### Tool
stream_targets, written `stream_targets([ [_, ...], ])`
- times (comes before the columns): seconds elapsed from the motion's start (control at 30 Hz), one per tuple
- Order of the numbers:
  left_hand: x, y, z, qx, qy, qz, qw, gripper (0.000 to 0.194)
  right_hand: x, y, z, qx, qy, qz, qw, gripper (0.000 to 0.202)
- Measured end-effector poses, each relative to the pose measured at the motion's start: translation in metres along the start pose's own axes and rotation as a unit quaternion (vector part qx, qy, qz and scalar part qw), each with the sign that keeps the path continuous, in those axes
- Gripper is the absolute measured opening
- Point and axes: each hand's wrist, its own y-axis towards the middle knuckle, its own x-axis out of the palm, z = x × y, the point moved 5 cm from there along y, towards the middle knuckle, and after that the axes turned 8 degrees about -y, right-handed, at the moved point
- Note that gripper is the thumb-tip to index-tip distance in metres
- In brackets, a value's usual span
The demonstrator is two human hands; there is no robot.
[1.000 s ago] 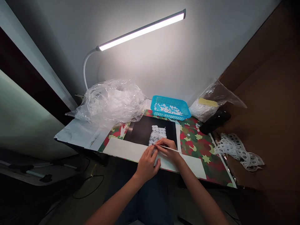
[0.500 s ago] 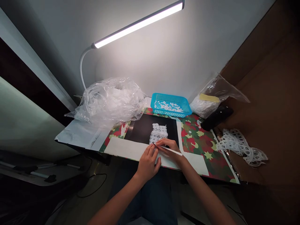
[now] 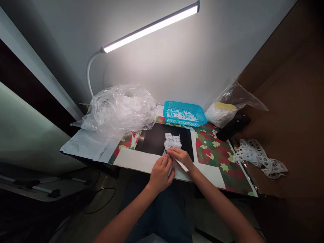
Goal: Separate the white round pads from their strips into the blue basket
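Note:
A white sheet of joined round pieces point(image 3: 173, 140) lies on the black mat point(image 3: 150, 139), its near end partly hidden under my hands. My left hand point(image 3: 162, 171) is closed, with its fingertips pressed together on that near end. In my right hand point(image 3: 182, 157) is a slim white stick-like tool point(image 3: 181, 165), pinched between thumb and fingers. The tool slants down to the right, and its tip is hidden by the fingers beside my left fingertips.
Behind the mat stands a blue basket point(image 3: 186, 113) with small white discs. A large clear plastic bag point(image 3: 121, 109) sits at the left. To the right are another filled bag point(image 3: 220, 113), a black object point(image 3: 234, 127) and white perforated strips point(image 3: 259, 158). A lamp point(image 3: 152, 27) hangs overhead.
My right hand has moved slightly left and up, and the tool now points more steeply downward. The near part of the white sheet has shifted a little. My left hand stays nearly in place.

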Motion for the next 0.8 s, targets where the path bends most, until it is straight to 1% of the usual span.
stream_targets([
  [0.1,0.0,0.001,0.0,0.0,0.006,-0.001,1.0,0.037,0.0,0.004,0.001,0.025,0.002,0.02,0.999,0.024],
  [0.23,-0.001,-0.002,0.0,0.005,0.013,-0.002,1.0,0.039,-0.001,0.008,0.001,0.057,0.036,0.02,0.998,0.02],
  [0.3,-0.002,-0.004,0.001,0.01,0.017,-0.006,1.0,0.04,-0.005,0.009,0.001,0.087,0.059,0.027,0.994,0.02],
  [0.47,-0.002,-0.004,0.001,0.004,0.037,-0.017,0.999,0.044,-0.02,0.001,0.008,0.182,0.115,0.071,0.974,0.024],
  [0.57,-0.001,-0.001,0.0,-0.005,0.049,-0.021,0.999,0.044,-0.025,-0.007,0.013,0.22,0.142,0.092,0.961,0.025],
  [0.67,0.001,0.001,0.0,-0.007,0.058,-0.019,0.998,0.046,-0.024,-0.014,0.016,0.239,0.164,0.089,0.953,0.026],
  [0.8,0.003,-0.001,0.0,0.008,0.067,-0.018,0.998,0.048,-0.021,-0.017,0.014,0.235,0.189,0.063,0.951,0.025],
])
